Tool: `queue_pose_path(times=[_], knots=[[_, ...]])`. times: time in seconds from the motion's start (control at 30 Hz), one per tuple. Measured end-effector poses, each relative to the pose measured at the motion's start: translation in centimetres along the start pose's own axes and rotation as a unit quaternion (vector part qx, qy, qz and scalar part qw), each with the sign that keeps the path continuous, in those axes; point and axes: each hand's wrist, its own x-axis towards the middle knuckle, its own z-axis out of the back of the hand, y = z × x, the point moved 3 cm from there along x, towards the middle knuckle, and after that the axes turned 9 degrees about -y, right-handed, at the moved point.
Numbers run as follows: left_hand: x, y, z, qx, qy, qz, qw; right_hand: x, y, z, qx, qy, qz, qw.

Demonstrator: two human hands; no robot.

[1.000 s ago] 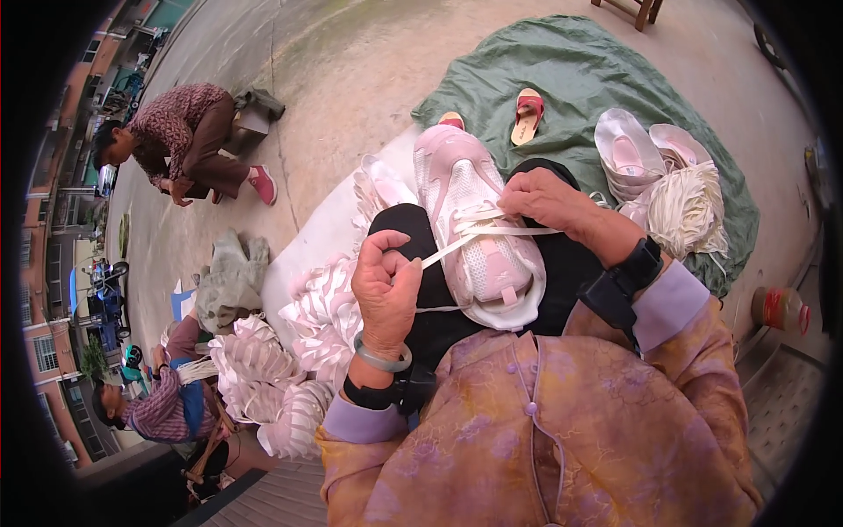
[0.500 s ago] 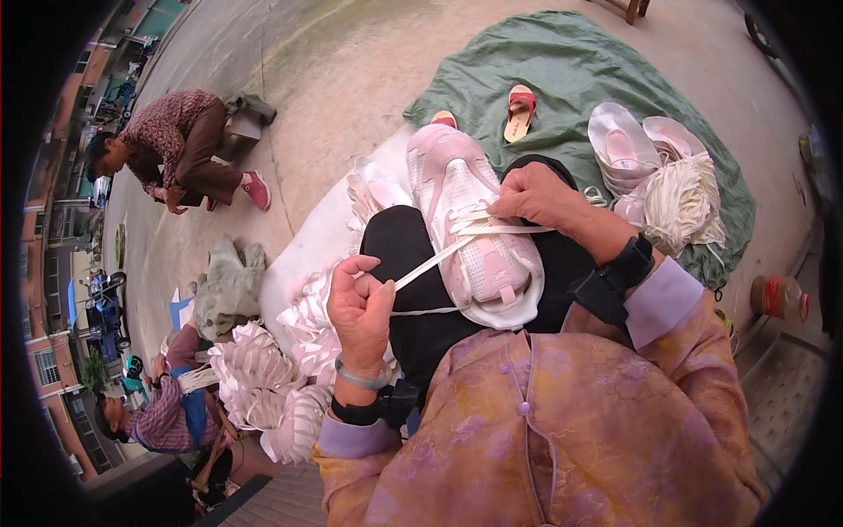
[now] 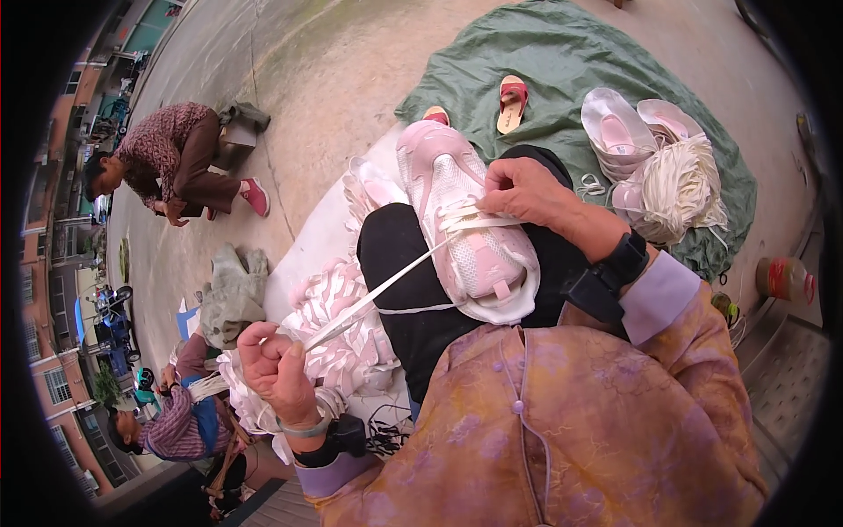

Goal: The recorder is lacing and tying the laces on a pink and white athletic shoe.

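Note:
A pink and white shoe upper rests across my lap, on my dark trouser legs. My left hand is out to the left, thumb and fingers pinched on a white shoelace that runs taut back to the lacing. Over the upper's eyelets, my right hand is closed on lace loops beside the tongue. A second strand of lace trails from the upper across my left thigh.
Pink and white uppers lie heaped at my left. On the green tarp are red sandals, more uppers and a bundle of white laces. A plastic bottle stands right. Two people sit or crouch left.
My left hand has moved down and to the left, drawing a longer stretch of lace out from the upper. My right hand stays closed at the eyelets, shifted slightly.

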Motion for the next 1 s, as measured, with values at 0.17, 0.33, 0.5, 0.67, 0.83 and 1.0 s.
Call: queue_pose_path(times=[0.17, 0.33, 0.5, 0.67, 0.83, 1.0], knots=[[-1.2, -0.3, 1.7, 0.036, -0.015, -0.005, 0.999, -0.6, -1.2, 0.3, 0.023, -0.021, 0.012, 0.999], [-1.4, 2.6, 2.4, 0.130, 0.027, 0.054, 0.990, -2.9, -1.3, 0.8, 0.048, -0.060, 0.114, 0.991], [-1.4, 5.1, -3.0, 0.437, 0.144, -0.237, 0.856, -5.2, 1.2, 1.6, -0.010, -0.037, 0.118, 0.992], [-1.6, 3.3, -11.3, 0.323, 0.202, -0.307, 0.872, -6.0, 1.6, 1.5, -0.158, -0.119, 0.287, 0.938], [-0.8, 3.8, -15.0, 0.342, 0.226, -0.414, 0.813, -6.0, 1.4, 2.2, -0.275, -0.171, 0.355, 0.877], [-0.6, 5.0, -15.4, 0.298, 0.222, -0.404, 0.836, -6.2, 1.4, 3.2, -0.303, -0.182, 0.395, 0.848]])
